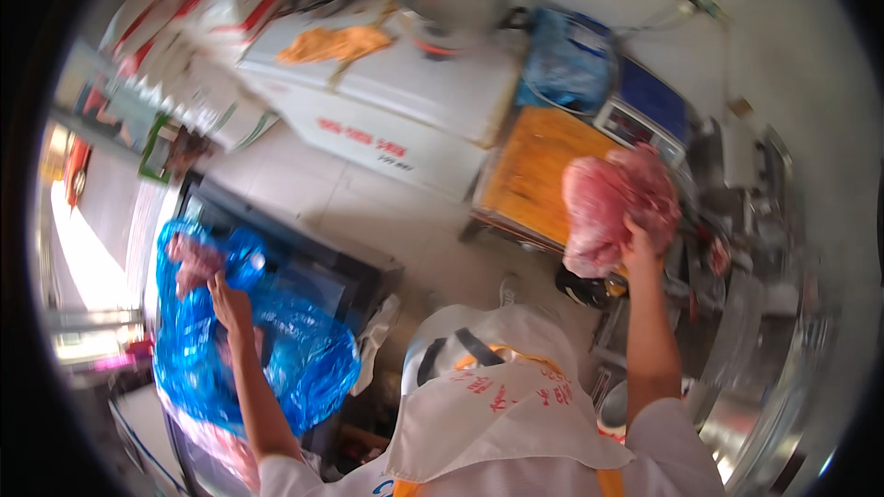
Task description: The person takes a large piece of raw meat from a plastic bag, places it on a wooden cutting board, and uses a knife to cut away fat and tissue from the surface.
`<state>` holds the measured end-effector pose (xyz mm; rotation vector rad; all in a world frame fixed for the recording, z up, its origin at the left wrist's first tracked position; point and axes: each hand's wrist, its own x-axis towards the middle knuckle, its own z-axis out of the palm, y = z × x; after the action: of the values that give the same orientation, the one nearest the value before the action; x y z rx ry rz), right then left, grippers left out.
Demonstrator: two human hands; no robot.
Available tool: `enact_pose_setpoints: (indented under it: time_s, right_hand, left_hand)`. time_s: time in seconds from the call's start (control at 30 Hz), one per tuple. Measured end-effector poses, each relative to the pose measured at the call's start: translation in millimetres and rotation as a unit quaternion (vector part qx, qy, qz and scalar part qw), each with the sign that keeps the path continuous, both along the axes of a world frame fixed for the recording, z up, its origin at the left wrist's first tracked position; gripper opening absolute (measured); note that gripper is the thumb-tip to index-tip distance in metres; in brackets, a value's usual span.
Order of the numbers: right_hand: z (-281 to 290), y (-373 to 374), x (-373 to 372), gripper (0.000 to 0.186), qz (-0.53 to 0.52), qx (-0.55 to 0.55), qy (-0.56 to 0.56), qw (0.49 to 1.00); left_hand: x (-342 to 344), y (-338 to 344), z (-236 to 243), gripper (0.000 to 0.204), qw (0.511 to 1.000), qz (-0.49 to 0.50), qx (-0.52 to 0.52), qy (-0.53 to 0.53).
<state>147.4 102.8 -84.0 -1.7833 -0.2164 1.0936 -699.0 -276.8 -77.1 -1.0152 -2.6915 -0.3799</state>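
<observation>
In the head view, your right hand (637,253) held a large, lumpy piece of pink raw meat (608,202), its fingers closed around the near right edge; those beneath the meat were hidden. Just left of and beyond these fingers lay an orange-brown wooden surface (534,170), partly covered in view by the meat. Farther ahead of them stood a blue-topped weighing scale (649,106), with a crumpled blue plastic bag (566,60) to its left.

Your left hand (232,306) was well apart from the right, its fingertips meeting a smaller, irregular piece of pinkish raw meat (191,262) just ahead and to their left. Blur kept me from telling whether those fingers pinched it. Around and below them spread a large, shiny blue plastic sheet (308,345), lying over a dark rectangular container (345,267). Well ahead of both hands' fingers stood a long white chest (405,115), carrying an orange cloth (333,44) and a round metal pot (456,5).
</observation>
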Motion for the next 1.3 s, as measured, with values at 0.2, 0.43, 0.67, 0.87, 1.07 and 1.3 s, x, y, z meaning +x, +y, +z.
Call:
enact_pose_setpoints:
  time_s: [0.2, 0.43, 0.67, 0.87, 1.07, 1.3]
  right_hand:
    - [45, -28, -47, 0.084, -0.014, 0.095, 0.119, 0.988]
    - [52, -39, 9, 0.040, 0.217, 0.040, 0.013, 0.975]
    - [57, 24, 172, 0.056, 0.181, 0.132, -0.383, 0.896]
    - [28, 103, 204, 0.076, 0.339, 0.004, -0.364, 0.867]
    - [9, 122, 209, 0.068, 0.386, -0.018, -0.166, 0.907]
    - [64, 128, 162, 0.045, 0.389, 0.010, -0.014, 0.921]
  left_hand:
    - [263, 128, 45, 0.035, 0.880, -0.273, 0.052, -0.385]
    - [545, 290, 47, 0.063, 0.714, -0.307, -0.024, -0.629]
    - [630, 358, 15, 0.051, 0.586, -0.115, -0.103, -0.795]
    - [644, 366, 26, 0.043, 0.557, -0.056, -0.107, -0.822]
    - [662, 356, 32, 0.051, 0.572, -0.223, -0.080, -0.786]
    - [650, 358, 12, 0.064, 0.500, -0.091, 0.002, -0.861]
